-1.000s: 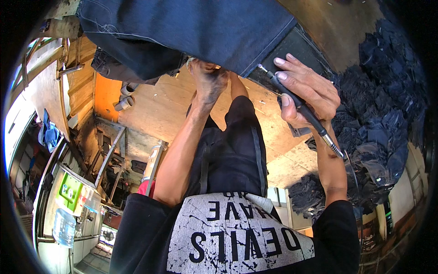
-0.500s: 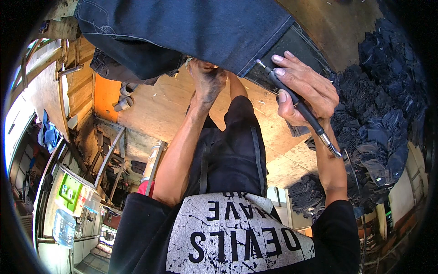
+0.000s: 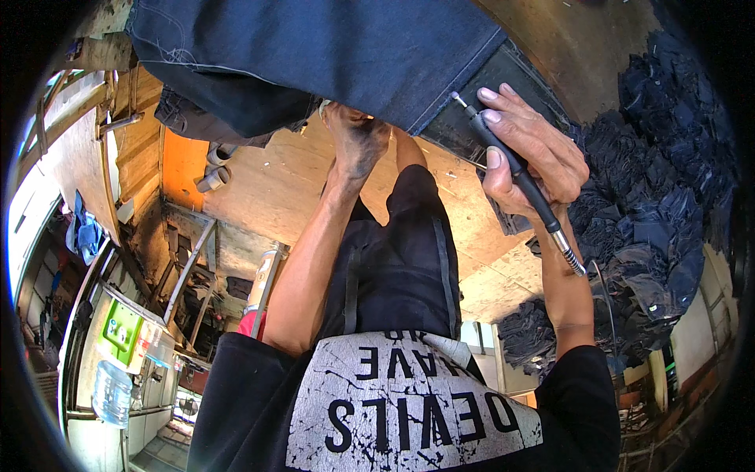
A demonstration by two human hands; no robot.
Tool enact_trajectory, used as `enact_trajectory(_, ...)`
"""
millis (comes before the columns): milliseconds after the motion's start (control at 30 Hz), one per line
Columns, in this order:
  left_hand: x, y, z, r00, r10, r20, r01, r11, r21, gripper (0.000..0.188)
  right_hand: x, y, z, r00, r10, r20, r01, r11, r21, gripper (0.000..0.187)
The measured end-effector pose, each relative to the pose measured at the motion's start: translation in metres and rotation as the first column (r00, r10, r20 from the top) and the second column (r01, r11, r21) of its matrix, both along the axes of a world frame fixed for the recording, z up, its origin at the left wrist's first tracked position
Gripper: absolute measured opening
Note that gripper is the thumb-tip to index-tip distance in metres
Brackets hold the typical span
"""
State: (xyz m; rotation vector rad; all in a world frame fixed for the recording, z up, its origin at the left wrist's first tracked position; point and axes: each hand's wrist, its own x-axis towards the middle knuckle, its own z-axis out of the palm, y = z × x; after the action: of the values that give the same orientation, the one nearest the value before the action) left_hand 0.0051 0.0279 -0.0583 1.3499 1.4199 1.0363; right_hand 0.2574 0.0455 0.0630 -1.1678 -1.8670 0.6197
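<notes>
A dark blue denim garment (image 3: 314,55) lies stretched across the far part of the view, its stitched hem over a flat black board (image 3: 507,75). At the garment's near edge my left hand (image 3: 355,141) is closed on the cloth; its fingertips are hidden beneath the fabric. My right hand (image 3: 543,153) grips a slim black rotary tool handpiece (image 3: 515,165) like a pen. The tool's small pale grinding tip (image 3: 455,95) points far left, close to the hem; whether it touches the cloth I cannot tell. A metal spring sleeve (image 3: 568,253) forms its near end.
Heaped dark denim garments (image 3: 645,181) fill the right side. A thin cable (image 3: 605,295) hangs near my right forearm. Below the work lies a wooden board floor (image 3: 275,181) with sandals (image 3: 214,177) on it. At left are a clear water bottle (image 3: 112,393) and a metal frame (image 3: 189,271).
My right hand has shifted slightly right, carrying the tool's tip a little right and farther away from me. My left hand and the denim garment look almost unmoved.
</notes>
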Motion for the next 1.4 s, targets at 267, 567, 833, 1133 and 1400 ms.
enact_trajectory(267, 0.005, 0.003, 0.007, 0.997, 0.05, 0.057, -0.05, 0.999, 0.005, 0.014, 0.001, 0.001, -0.002, 0.999, -0.054, 0.002, 0.054, 0.998, 0.012, 0.033)
enact_trajectory(567, 0.018, -0.018, -0.051, 0.76, 0.413, 0.501, -0.199, 0.882, -0.426, 0.059, 0.018, 0.006, 0.006, 0.997, -0.046, -0.068, 0.041, 0.997, -0.072, 0.028)
enact_trajectory(833, -0.014, -0.046, -0.108, 0.988, -0.11, -0.106, 0.085, 0.973, -0.215, 0.095, 0.017, 0.008, -0.003, 0.987, 0.106, -0.118, -0.101, 0.994, 0.045, 0.032)
enact_trajectory(1133, 0.011, -0.031, -0.089, 0.955, -0.124, -0.27, 0.121, 0.992, -0.031, 0.077, 0.013, 0.007, 0.002, 0.992, 0.118, -0.053, -0.118, 0.993, 0.009, 0.03)
enact_trajectory(1400, 0.019, -0.033, -0.078, 0.863, 0.264, 0.43, -0.133, 0.941, -0.311, 0.057, 0.014, 0.007, 0.0, 0.993, 0.093, -0.067, -0.092, 0.996, 0.022, 0.029)
